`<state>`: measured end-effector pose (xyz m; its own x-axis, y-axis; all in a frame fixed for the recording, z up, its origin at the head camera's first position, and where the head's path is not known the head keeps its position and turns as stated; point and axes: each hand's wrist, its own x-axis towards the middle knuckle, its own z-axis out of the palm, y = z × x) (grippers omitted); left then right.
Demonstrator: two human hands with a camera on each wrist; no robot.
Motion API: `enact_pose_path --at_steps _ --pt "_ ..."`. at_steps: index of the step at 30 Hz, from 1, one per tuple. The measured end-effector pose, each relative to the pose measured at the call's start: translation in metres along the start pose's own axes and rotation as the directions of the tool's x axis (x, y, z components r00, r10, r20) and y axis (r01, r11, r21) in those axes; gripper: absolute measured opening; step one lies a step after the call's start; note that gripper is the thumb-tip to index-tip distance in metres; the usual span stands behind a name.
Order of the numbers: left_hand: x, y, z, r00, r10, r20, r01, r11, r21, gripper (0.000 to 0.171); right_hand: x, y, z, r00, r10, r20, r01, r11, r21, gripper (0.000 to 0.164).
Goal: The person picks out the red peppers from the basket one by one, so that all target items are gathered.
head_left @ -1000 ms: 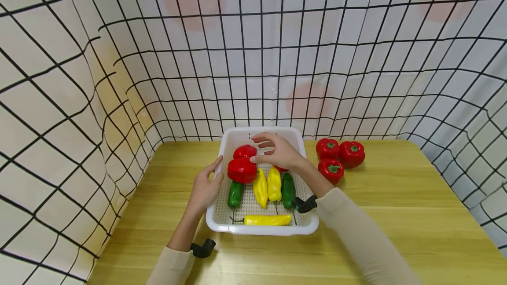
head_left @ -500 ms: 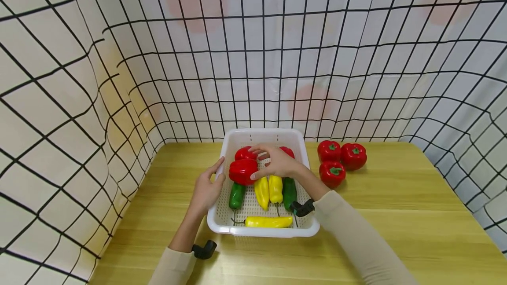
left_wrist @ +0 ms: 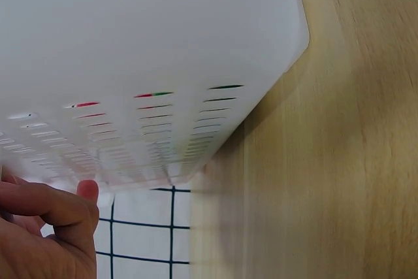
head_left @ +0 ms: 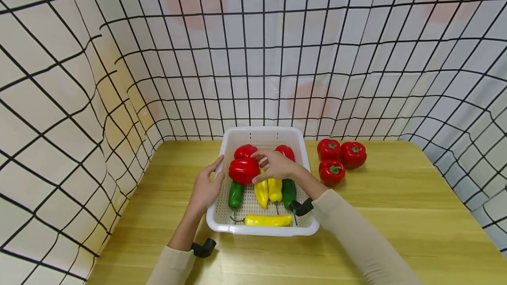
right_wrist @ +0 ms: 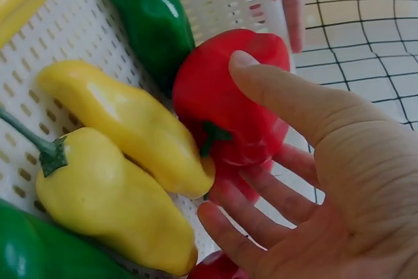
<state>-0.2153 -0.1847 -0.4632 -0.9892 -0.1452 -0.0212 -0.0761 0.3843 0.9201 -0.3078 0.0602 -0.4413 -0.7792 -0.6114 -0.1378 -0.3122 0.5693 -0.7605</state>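
A white perforated basket (head_left: 261, 230) stands on the table, with my left hand (head_left: 207, 189) gripping its left rim, thumb over the edge and fingers outside. In the left wrist view these curled fingers (left_wrist: 52, 217) show against the outer wall. My right hand (head_left: 277, 165) is inside the basket, spread around the right side of a red bell pepper (head_left: 243, 171). In the right wrist view the thumb overlaps this pepper (right_wrist: 228, 96) and the loosely bent fingers lie along its other side. This pepper sits partly over a green pepper (head_left: 236, 195) and in front of another red bell pepper (head_left: 245, 151).
Also in the basket are several yellow peppers (head_left: 267, 220), a second green pepper (head_left: 289, 193) and a red pepper (head_left: 286, 151) at the back right. Three red bell peppers (head_left: 332, 172) stand on the table (head_left: 396, 223) to the right. A black wire grid (head_left: 273, 76) encloses the back and sides.
My right hand has come down and slightly toward me beside the front red bell pepper, uncovering the back right red pepper. The left hand stays at the rim.
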Motion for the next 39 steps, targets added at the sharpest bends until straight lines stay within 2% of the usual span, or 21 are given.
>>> enact_pose_path --at_steps 6,12,19,39 --pt "0.000 -0.001 0.001 1.000 0.015 -0.004 -0.015 1.000 -0.001 0.050 0.001 0.000 0.002 1.000 0.023 -0.007 -0.024 0.997 -0.069 0.079" --pt "0.001 -0.001 0.001 1.000 0.016 0.002 -0.016 1.000 -0.006 0.050 0.000 -0.001 0.000 1.000 -0.018 -0.021 0.018 1.000 0.007 0.072" --pt "0.001 -0.001 0.000 1.000 0.018 0.003 -0.017 1.000 -0.006 0.050 -0.004 -0.007 -0.005 0.996 -0.049 -0.080 0.056 0.994 0.090 0.069" --pt "0.000 -0.001 0.000 1.000 0.014 0.002 -0.014 1.000 0.018 0.050 -0.028 -0.027 -0.009 0.979 -0.085 -0.187 0.106 0.989 0.103 0.073"
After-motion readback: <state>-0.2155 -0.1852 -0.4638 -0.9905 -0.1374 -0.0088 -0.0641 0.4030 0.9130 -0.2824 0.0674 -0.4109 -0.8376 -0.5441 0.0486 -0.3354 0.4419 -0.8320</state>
